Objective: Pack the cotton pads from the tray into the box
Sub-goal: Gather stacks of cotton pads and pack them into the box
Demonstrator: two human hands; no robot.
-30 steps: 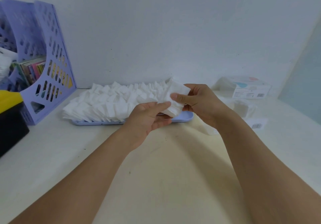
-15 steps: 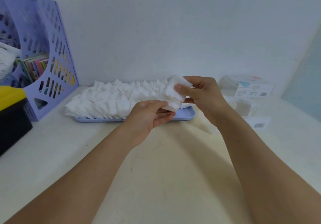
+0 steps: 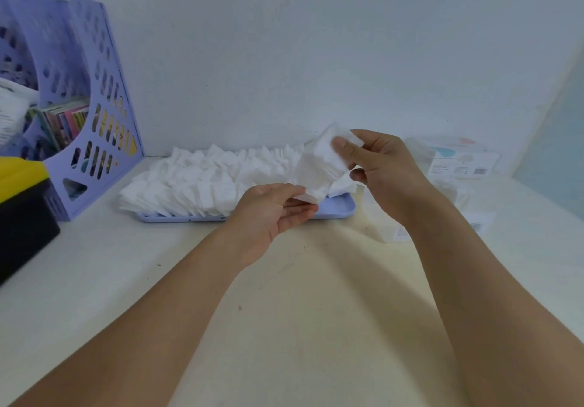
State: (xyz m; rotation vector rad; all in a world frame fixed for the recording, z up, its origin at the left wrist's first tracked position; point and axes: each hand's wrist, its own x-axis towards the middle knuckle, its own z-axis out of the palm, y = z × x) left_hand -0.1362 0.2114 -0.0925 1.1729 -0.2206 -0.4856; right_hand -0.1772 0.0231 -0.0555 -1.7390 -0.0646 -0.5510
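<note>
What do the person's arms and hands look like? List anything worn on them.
Both forearms are bare as far as the frame shows: no sleeves, watch, bracelets or gloves. The left hand and right hand show no rings or markings on the visible fingers. The nails look short and unpainted.

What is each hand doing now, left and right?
Left hand: pinches the lower end of the stack of cotton pads.
Right hand: grips the upper end of the same stack, thumb on top.
</note>
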